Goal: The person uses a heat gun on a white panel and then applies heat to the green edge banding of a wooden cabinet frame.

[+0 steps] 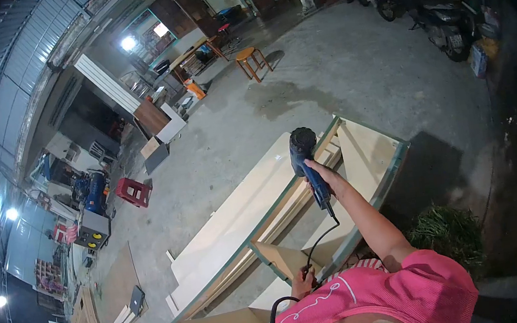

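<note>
My right hand (325, 178) is wrapped round the handle of a dark blue corded power tool (304, 150), held over the edge of a long wooden cabinet frame (372, 148) with green edges. The tool's round black head points away from me. Its black cable (325, 233) runs down to my left hand (302, 282), which is closed round it near the pink shirt. Below the tool lie the frame's open compartments and slats. A long cream panel (227, 222) forms the frame's far side.
A wooden stool (249, 54) stands on the concrete floor ahead, with a red stool (134, 192) to the left. Motorbikes (447, 25) are parked at the back right. A blue compressor (95, 193) and flat boards (119, 286) are at the left; cut grass (446, 232) lies to the right.
</note>
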Demonstrator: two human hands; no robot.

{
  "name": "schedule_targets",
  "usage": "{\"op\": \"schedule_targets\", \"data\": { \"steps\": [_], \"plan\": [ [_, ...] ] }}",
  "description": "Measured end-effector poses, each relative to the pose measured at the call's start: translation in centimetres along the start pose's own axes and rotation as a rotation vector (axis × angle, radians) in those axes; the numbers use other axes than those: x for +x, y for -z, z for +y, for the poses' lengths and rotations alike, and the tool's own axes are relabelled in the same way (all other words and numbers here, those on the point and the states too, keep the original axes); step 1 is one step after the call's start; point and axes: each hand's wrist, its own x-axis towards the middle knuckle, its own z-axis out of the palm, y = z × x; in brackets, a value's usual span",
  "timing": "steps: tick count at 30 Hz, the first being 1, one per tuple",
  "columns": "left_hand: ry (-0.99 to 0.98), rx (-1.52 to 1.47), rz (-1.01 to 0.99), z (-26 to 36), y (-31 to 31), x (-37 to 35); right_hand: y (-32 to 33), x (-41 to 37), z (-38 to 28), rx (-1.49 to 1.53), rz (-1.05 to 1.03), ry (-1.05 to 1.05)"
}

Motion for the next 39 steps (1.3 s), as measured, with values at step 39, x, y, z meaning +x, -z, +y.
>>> {"op": "schedule_targets", "data": {
  "steps": [39],
  "plan": [
    [0.074,-0.037,-0.351,-1.1,0.4,-2.9,0.4,-21.9,7.1,-0.169,0.458,0.323]
  ]
}}
